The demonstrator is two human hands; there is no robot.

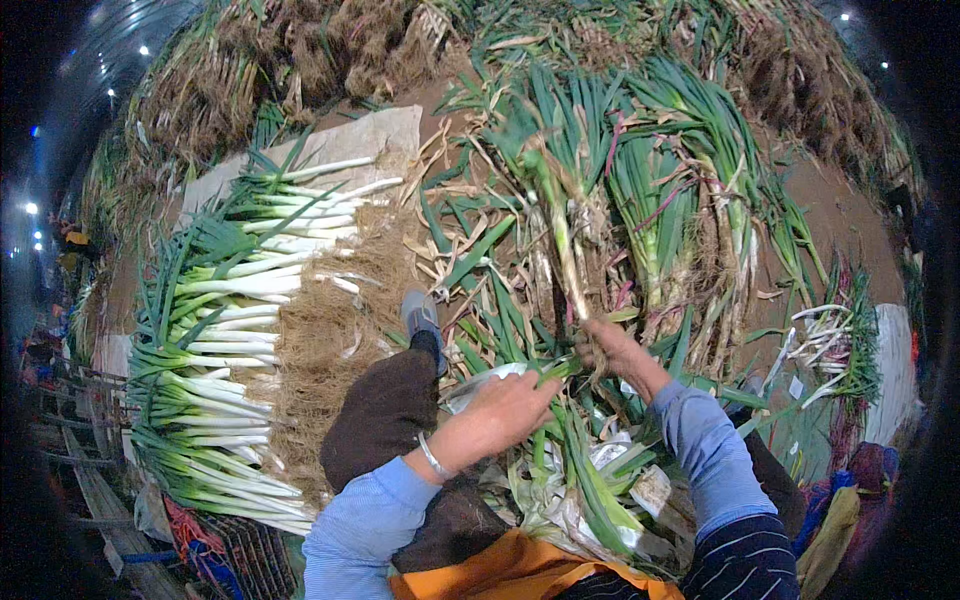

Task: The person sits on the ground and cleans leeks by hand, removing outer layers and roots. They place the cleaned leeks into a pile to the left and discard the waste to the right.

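Note:
My right hand (616, 349) grips a long green onion (559, 225) near its root end. Its pale stalk points up and away from me, and the green upper part is blurred. Roots hang beneath the right hand's fingers. My left hand (502, 416), with a bracelet at the wrist, is closed on a strip of green leaf (562, 369) beside the right hand. Peeled leaves and pale skins (592, 480) are heaped below both hands, over my lap. To the left, cleaned green onions (240, 285) lie in a long row, white ends towards the middle.
Untrimmed green onion bundles (660, 225) lie ahead, with loose leaves (495, 300) on the soil. Large rooty heaps (322, 52) stand behind. My shoe (421, 311) is beside a mat of cut roots (330, 360). A small bunch of thin onions (829, 337) lies right.

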